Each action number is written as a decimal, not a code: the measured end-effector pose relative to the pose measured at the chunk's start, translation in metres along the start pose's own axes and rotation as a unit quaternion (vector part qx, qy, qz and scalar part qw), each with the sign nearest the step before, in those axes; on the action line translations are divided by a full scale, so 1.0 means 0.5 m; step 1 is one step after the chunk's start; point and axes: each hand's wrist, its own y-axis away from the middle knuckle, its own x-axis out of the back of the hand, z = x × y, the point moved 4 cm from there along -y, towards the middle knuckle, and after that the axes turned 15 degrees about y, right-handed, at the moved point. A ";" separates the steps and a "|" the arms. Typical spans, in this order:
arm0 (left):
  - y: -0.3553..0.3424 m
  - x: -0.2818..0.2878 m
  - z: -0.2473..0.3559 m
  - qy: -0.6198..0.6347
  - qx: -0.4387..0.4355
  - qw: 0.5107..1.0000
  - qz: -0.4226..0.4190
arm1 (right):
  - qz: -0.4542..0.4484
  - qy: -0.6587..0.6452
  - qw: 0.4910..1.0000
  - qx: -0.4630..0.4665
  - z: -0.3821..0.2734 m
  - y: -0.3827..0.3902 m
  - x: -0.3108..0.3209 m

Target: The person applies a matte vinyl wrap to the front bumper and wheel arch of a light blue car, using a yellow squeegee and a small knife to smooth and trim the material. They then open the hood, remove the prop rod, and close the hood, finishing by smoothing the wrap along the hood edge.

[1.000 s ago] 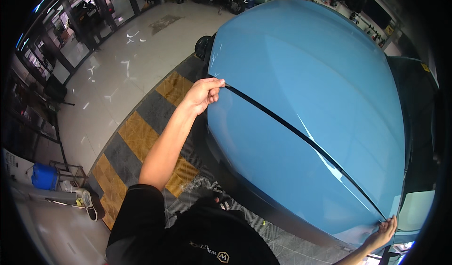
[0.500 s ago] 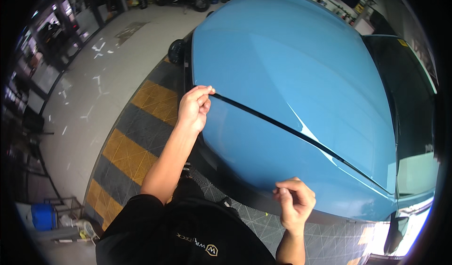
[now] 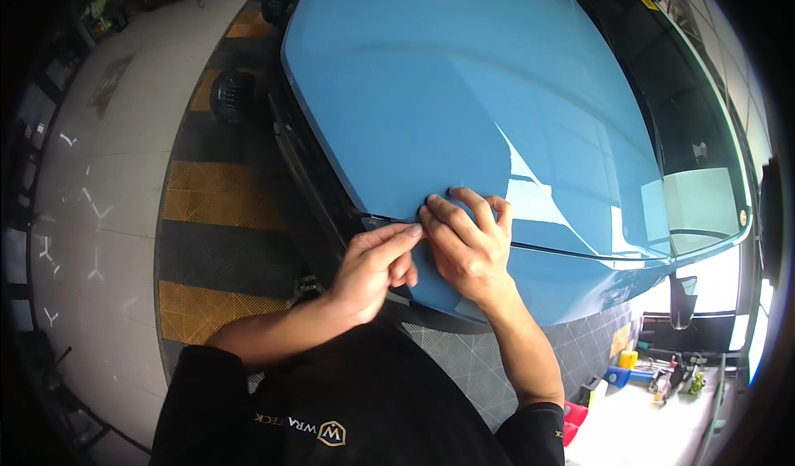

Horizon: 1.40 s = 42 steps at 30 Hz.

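Observation:
A blue car hood [image 3: 389, 110] fills the middle of the view, with a narrow dark seam [image 3: 571, 253] between it and the blue fender [image 3: 546, 280]. My left hand [image 3: 368, 271] is closed in a pinch at the front end of this seam; what the fingertips hold is hidden. Right beside it, my right hand [image 3: 472, 246] lies over the seam, fingers bent and tips against the hood. Its index finger almost meets my left thumb. Dark spots show at the right fingertips, too small to make out.
A windshield [image 3: 662, 118] and a side mirror [image 3: 683, 300] are at the right. Black round objects [image 3: 233, 96] stand on the yellow and grey floor tiles [image 3: 219, 193] ahead of the car. Colourful items [image 3: 621, 375] lie on the floor at lower right.
My right hand has moved from the air beside the fender up onto the hood seam, next to my left hand. The view has turned and shifted, and the seam looks narrower.

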 end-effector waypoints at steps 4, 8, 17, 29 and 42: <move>0.020 0.077 0.060 -0.149 -0.002 0.987 -0.054 | -0.038 -0.044 0.998 0.002 0.004 0.012 -0.011; 0.026 0.086 0.062 -0.235 0.000 0.969 -0.081 | -0.037 -0.095 0.993 -0.059 0.012 0.005 -0.012; -0.047 0.052 0.044 -0.062 0.076 0.995 -0.014 | 0.074 -0.086 0.991 -0.073 -0.007 0.007 -0.012; -0.050 0.062 0.035 -0.073 0.017 0.997 -0.025 | 0.035 -0.114 0.993 0.013 0.001 0.009 -0.015; 0.000 0.031 0.039 -0.015 -0.069 0.997 0.029 | 0.032 -0.123 0.992 0.011 -0.001 0.007 -0.013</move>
